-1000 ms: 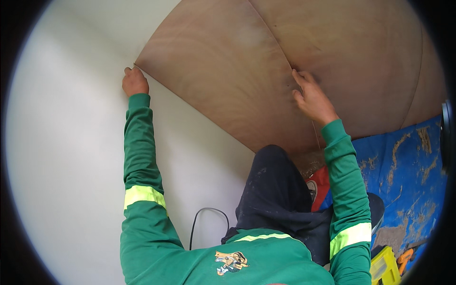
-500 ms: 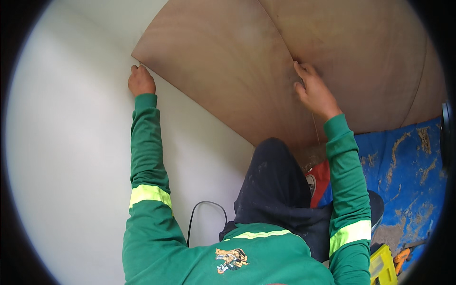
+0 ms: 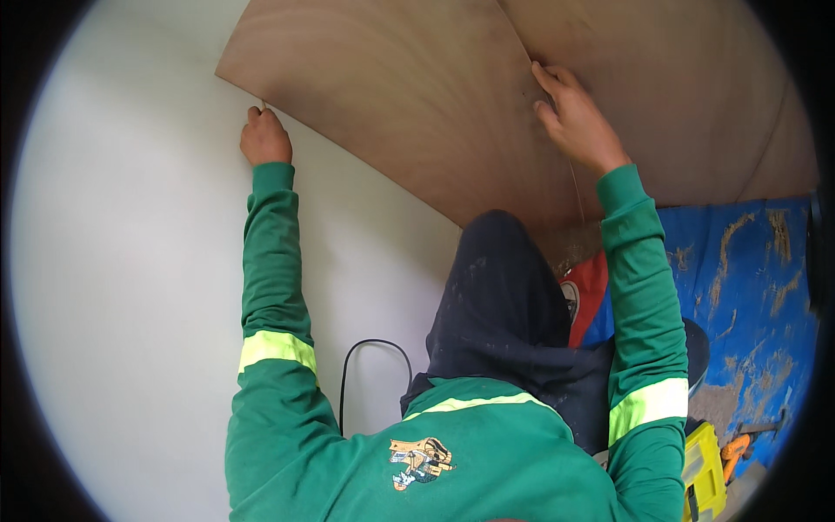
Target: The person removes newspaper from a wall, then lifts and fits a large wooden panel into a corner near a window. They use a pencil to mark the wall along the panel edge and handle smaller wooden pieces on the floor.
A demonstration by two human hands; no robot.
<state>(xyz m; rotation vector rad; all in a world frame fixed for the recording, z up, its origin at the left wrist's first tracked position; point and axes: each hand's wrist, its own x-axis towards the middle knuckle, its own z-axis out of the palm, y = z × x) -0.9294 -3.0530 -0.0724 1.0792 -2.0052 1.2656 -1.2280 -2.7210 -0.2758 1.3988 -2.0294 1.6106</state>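
Note:
A brown wooden panel [image 3: 383, 96] stands against a white wall [image 3: 130, 261], its edge meeting the wall at a slant. Just under that edge, close to the panel's far left corner, my left hand [image 3: 266, 137] is closed in a pinch. A tiny pale sliver shows at its fingertips, too small to name. My right hand [image 3: 581, 122] rests on the wood, fingers stretched, its index fingertip at the seam with a second brown panel [image 3: 678, 96]. Nothing shows in the right hand.
My bent knee [image 3: 496, 252] is close to the panel's lower end. A black cable [image 3: 376, 342] loops beside the wall. On the right lie a dusty blue sheet [image 3: 704, 287], a red cloth [image 3: 591, 291], and a yellow toolbox [image 3: 706, 470] with an orange-handled tool [image 3: 736, 454].
My left hand has slid along the panel's edge, away from its corner. My right hand keeps its place at the seam. The whole view has shifted slightly.

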